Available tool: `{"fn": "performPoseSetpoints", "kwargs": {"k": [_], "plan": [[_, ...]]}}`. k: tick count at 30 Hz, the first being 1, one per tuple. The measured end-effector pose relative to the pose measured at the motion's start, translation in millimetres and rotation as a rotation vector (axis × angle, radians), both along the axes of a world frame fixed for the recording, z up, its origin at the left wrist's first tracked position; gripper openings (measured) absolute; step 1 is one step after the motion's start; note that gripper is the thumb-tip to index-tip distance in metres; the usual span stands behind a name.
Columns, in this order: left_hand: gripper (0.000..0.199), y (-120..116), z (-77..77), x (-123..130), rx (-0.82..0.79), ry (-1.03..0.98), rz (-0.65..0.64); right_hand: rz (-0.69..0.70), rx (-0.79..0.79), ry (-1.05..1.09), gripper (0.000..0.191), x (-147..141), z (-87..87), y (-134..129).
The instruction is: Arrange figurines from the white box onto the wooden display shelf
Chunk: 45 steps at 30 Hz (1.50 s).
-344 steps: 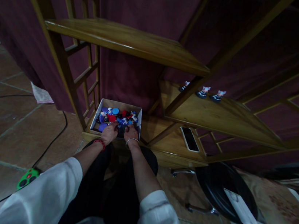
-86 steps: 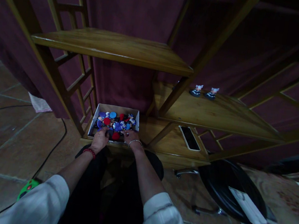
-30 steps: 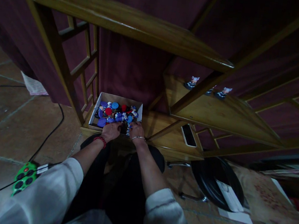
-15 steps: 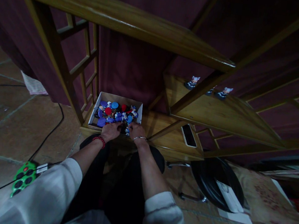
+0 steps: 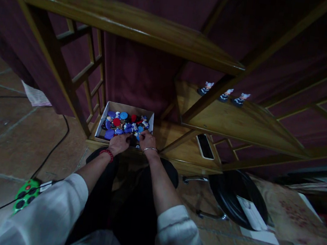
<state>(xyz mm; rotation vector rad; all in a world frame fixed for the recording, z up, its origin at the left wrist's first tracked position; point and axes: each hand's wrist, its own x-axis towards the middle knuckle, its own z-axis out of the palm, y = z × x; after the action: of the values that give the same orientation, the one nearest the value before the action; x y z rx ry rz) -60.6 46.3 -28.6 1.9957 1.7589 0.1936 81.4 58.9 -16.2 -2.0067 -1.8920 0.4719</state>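
A shallow white cardboard box (image 5: 99,127) sits on the low wooden shelf, holding several small figurines (image 5: 127,127) with blue, purple and red parts. My left hand (image 5: 119,143), with a red bead bracelet at the wrist, reaches over the box's front edge; its fingers curl down among the figurines. My right hand (image 5: 147,141), wearing a metal bangle, is at the front right corner of the box, fingers bent and close together. What either set of fingertips grips is too dark and small to make out.
Three small figurines (image 5: 225,94) stand on a raised wooden shelf (image 5: 242,119) to the right. A phone (image 5: 205,146) lies on the lower shelf. A black round stool (image 5: 238,198) stands at right. On the floor at left is a green power strip (image 5: 26,195) with black cables.
The view has shifted slightly, so the third figurine on the raised shelf shows more fully. Both hands stay at the box's front edge, with little visible movement.
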Motion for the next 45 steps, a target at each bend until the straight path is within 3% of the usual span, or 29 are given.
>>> {"fn": "performPoseSetpoints", "kwargs": {"k": [13,22,27,37,45], "plan": [[0.036,-2,5.1,1,-0.012,0.020,0.015,0.201,0.162,0.272,0.012,-3,-10.9,2],[0.040,-1,2.1,-2,-0.019,-0.025,-0.004,0.279,0.178,0.305,0.011,-3,-12.0,0],[0.037,-2,1.1,-1,-0.007,-0.043,-0.006,0.248,0.134,0.279,0.008,-7,-6.4,-3],[0.035,-2,-0.1,-1,0.036,-0.027,-0.002,0.037,0.041,-0.105,0.010,-2,3.6,-8],[0.035,-1,-2.1,-3,0.114,-0.052,0.104,0.008,-0.012,-0.177,0.015,-3,9.6,-15]]}}
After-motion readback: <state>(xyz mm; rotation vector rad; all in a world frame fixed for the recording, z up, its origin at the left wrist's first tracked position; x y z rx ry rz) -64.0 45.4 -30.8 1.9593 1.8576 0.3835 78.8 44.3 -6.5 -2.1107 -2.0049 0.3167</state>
